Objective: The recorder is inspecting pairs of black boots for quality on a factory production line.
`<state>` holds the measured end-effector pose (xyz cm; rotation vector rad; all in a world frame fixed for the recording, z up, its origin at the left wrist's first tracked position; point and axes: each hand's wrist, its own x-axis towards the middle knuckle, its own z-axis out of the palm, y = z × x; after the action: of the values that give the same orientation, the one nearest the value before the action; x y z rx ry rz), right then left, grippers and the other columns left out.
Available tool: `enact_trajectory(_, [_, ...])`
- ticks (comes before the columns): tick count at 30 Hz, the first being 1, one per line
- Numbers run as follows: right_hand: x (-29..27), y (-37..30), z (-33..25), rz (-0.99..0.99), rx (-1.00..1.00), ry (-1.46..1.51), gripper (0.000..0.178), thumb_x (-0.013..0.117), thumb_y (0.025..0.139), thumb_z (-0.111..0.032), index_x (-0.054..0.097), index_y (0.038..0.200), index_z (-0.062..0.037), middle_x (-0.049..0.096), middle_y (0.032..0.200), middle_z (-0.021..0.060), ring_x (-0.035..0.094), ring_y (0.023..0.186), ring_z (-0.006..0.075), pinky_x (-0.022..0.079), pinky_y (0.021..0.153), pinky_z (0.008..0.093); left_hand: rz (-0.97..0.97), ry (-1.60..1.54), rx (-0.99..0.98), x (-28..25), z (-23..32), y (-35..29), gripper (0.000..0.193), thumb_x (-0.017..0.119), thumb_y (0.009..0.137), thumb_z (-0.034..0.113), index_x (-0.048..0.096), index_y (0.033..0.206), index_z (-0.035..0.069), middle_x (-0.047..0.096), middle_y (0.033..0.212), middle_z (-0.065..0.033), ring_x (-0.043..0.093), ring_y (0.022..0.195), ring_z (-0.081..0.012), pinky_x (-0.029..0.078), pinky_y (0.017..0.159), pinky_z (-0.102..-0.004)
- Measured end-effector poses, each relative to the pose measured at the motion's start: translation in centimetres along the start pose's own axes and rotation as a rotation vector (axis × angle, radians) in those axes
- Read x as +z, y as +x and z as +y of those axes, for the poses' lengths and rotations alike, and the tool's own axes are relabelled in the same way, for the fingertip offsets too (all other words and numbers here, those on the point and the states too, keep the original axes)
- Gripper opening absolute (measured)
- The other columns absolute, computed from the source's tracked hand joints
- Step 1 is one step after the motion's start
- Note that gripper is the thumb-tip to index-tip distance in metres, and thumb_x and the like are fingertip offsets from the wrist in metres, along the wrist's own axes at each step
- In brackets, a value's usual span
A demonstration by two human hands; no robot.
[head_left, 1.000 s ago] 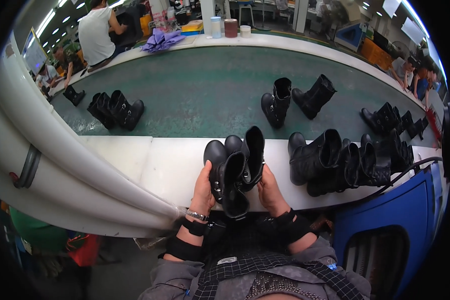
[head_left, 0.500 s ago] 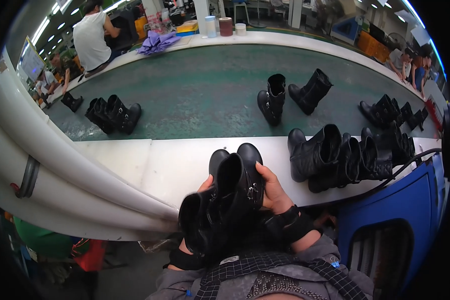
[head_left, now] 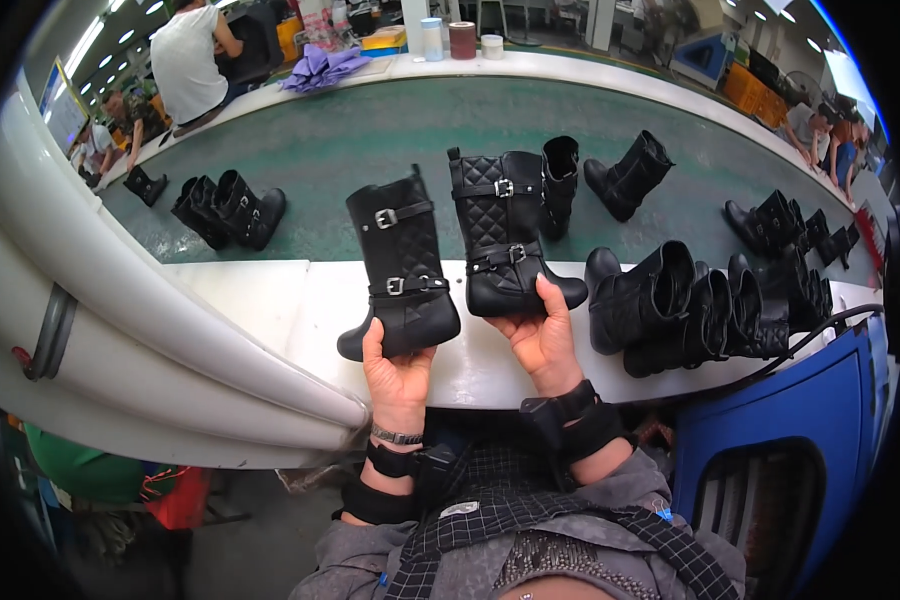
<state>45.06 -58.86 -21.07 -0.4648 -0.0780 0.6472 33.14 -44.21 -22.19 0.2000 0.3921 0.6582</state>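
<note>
My left hand [head_left: 398, 375] grips a black boot [head_left: 400, 265] by its foot, thumb on the near side, with the shaft pointing up and the toe to the left. A second black boot [head_left: 498, 225] is held by the foot in my right hand [head_left: 547, 340], its toe to the right. Both shafts have quilted panels and two buckled straps with silver buckles. The boots are raised side by side above the white ledge [head_left: 300, 310], a narrow gap between them.
Beyond the ledge runs a green conveyor surface [head_left: 390, 130] with more boots [head_left: 627, 175] on it. Several black boots [head_left: 640, 300] crowd the ledge at right. A thick white pipe-like housing [head_left: 170, 310] curves along the left, and a blue machine [head_left: 770, 420] stands at lower right.
Both boots have been raised from near my body to above the ledge and drawn apart. They have turned from shafts facing me to shafts upright, showing their buckled sides.
</note>
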Motion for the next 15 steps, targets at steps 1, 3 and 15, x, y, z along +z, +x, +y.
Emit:
enact_trajectory(1, [-0.2, -0.2, 0.3, 0.010, -0.005, -0.006, 0.054, 0.060, 0.090, -0.032, 0.044, 0.129, 0.0005, 0.055, 0.126, 0.0186, 0.058, 0.115, 0.0338, 0.052, 0.095, 0.0522, 0.052, 0.000, 0.001, -0.1, -0.2, 0.1, 0.054, 0.070, 0.080, 0.031, 0.052, 0.126, 0.008, 0.056, 0.126, -0.0123, 0.055, 0.115, -0.0304, 0.046, 0.099, -0.0503])
enact_trajectory(3, [-0.7, -0.6, 0.7, 0.055, -0.027, -0.044, 0.055, 0.060, 0.089, -0.033, 0.043, 0.129, 0.0013, 0.055, 0.125, 0.0185, 0.058, 0.114, 0.0334, 0.053, 0.093, 0.0508, -0.029, 0.010, 0.044, -0.3, -0.4, 0.2, 0.054, 0.070, 0.081, 0.031, 0.051, 0.126, 0.008, 0.056, 0.126, -0.0117, 0.055, 0.115, -0.0296, 0.047, 0.097, -0.0490])
enact_trajectory(15, [-1.2, -1.6, 1.6, 0.084, -0.016, -0.055, 0.056, 0.060, 0.089, -0.035, 0.044, 0.128, 0.0024, 0.058, 0.121, 0.0190, 0.061, 0.110, 0.0322, 0.056, 0.090, 0.0464, -0.038, 0.063, 0.087, -0.3, -0.9, 0.1, 0.052, 0.067, 0.085, 0.029, 0.048, 0.128, 0.005, 0.056, 0.124, -0.0111, 0.056, 0.113, -0.0276, 0.048, 0.098, -0.0470])
